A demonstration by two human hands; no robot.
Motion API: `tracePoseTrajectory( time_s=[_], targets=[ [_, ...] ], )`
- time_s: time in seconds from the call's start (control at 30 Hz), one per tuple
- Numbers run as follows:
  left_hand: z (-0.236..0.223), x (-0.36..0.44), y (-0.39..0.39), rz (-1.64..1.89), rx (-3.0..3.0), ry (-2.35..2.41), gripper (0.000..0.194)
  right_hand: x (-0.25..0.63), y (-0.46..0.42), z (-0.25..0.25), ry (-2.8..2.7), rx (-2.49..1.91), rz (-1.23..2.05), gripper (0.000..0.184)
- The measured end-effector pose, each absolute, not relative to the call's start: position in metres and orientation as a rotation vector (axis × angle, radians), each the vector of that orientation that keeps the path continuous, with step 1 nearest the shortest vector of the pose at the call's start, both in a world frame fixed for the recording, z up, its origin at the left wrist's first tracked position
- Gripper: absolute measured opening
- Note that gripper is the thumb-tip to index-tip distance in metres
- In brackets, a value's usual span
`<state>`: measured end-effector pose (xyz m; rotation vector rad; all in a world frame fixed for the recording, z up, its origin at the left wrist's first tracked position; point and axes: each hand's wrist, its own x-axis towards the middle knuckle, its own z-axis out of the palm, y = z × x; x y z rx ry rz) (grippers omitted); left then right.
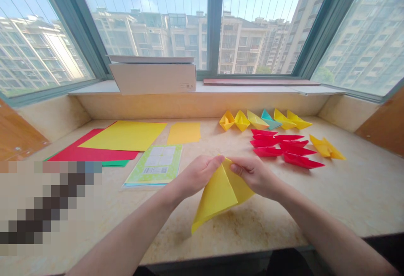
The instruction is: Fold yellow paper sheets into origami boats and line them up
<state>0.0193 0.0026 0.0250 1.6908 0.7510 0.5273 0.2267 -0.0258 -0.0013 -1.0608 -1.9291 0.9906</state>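
Between my two hands a partly folded sheet of yellow paper (217, 198) is held up just above the countertop. My left hand (202, 175) pinches it at the upper left, thumb near the top point. On the other side, my right hand (252, 173) grips the upper right part with thumb and curled fingers. The paper's lower edge spreads wide, with a crease running down from the top. Beyond my right hand lie several red paper boats (284, 146), and a yellow-orange folded paper piece (327, 147) rests to their right.
Along the back stands a row of folded boats, among them a blue one (270, 119). To the left are yellow sheets (126, 135), red paper (91, 152), a small orange-yellow stack (184, 133) and a plastic paper packet (156, 164). A white box (154, 77) sits on the windowsill.
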Motion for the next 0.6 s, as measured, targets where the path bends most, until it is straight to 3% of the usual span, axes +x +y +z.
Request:
tracePoseTrajectory(
  time_s=[0.6],
  targets=[
    [0.0232, 0.0161, 0.0097, 0.582, 1.699, 0.866, 0.041, 0.2254, -0.0217, -0.0049, -1.976, -1.201, 0.798, 0.035]
  ],
)
